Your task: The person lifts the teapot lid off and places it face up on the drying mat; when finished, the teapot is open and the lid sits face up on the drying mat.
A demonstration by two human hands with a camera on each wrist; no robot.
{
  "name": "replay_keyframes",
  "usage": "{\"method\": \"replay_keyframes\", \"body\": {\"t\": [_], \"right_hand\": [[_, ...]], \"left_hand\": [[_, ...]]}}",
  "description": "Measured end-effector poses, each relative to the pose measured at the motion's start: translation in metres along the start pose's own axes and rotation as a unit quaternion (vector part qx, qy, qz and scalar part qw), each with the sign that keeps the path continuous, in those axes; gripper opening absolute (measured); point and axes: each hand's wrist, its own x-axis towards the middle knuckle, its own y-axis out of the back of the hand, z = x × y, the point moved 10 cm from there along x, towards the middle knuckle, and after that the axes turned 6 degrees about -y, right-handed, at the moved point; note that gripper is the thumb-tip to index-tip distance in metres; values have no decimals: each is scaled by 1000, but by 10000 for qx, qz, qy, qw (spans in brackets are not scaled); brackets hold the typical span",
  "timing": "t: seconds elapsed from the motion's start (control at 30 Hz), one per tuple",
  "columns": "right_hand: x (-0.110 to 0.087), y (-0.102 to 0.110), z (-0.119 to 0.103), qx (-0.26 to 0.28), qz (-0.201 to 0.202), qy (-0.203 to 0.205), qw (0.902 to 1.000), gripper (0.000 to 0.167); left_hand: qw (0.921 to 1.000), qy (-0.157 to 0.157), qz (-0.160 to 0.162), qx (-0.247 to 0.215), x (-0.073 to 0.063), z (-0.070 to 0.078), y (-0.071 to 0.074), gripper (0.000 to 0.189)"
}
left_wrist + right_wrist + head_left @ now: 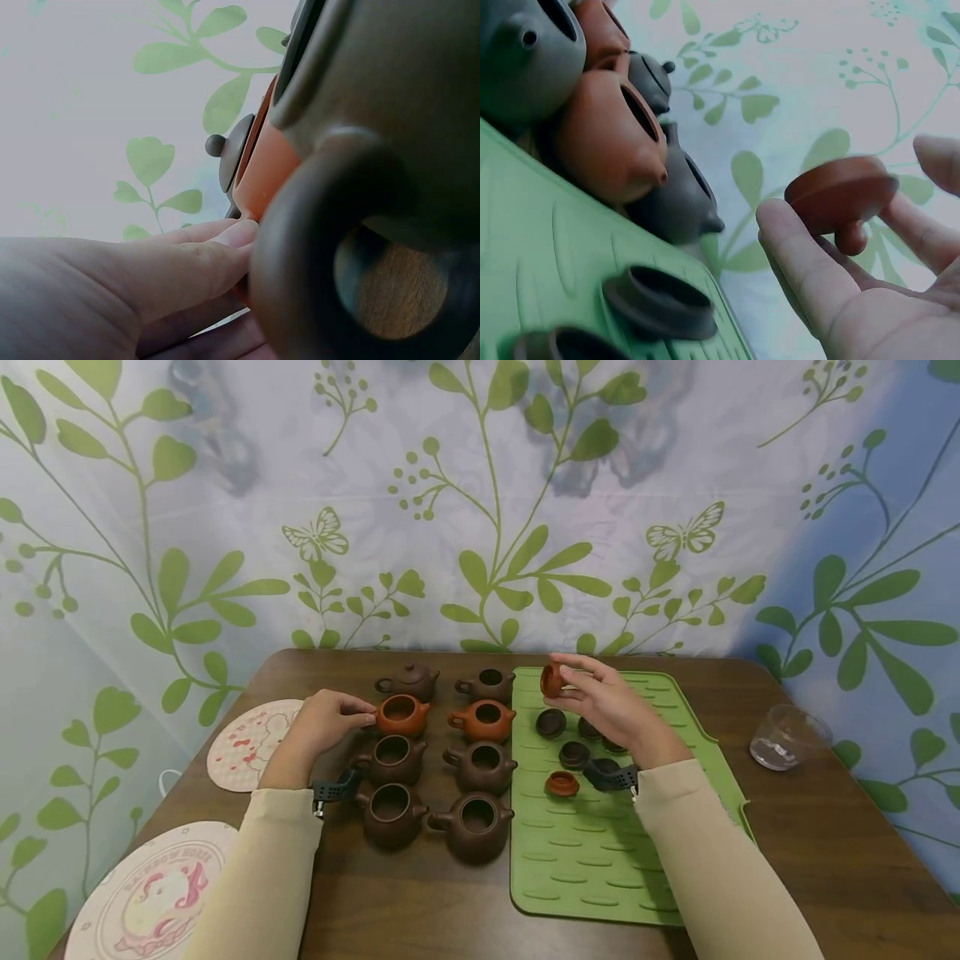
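Note:
My left hand (326,722) pinches the handle side of an orange clay teapot (402,715) in the left column; its top is uncovered. In the left wrist view, a dark teapot's handle (292,247) partly hides the fingertips. My right hand (606,700) holds a small orange lid (552,680) above the mat's far left part. In the right wrist view the lid (841,191) sits between the fingers, knob toward the palm. A second orange teapot (483,720), also uncovered, stands in the right column. Another orange lid (562,783) lies on the green mat (577,877).
Several dark brown teapots (480,828) stand uncovered in two columns; one at the back (411,680) wears its lid. Several dark lids (551,723) lie on the mat under my right hand. A clear plastic cup (783,739) stands far right. Two round patterned mats (161,893) lie left.

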Motion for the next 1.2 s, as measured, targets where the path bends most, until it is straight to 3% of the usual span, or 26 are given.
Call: {"method": "replay_keyframes", "body": {"t": [0.17, 0.3, 0.43, 0.73, 1.2], "right_hand": [[-11, 15, 6, -208, 373, -198, 9989, 59], [-19, 24, 15, -821, 623, -490, 9935, 71], [-27, 31, 19, -1370, 744, -551, 9862, 72], [-56, 61, 14, -1477, 1169, -641, 9800, 67], [-81, 109, 24, -1934, 1941, -941, 9571, 73]], "left_hand": [[10000, 19, -5, -18, 1, -2, -1, 22], [10000, 13, -26, -20, 1, -3, -2, 22], [10000, 26, -66, -58, 1, -3, -3, 23], [9999, 27, -118, -25, 0, -3, -2, 25], [9999, 0, -131, 15, 0, -2, -2, 25]]}}
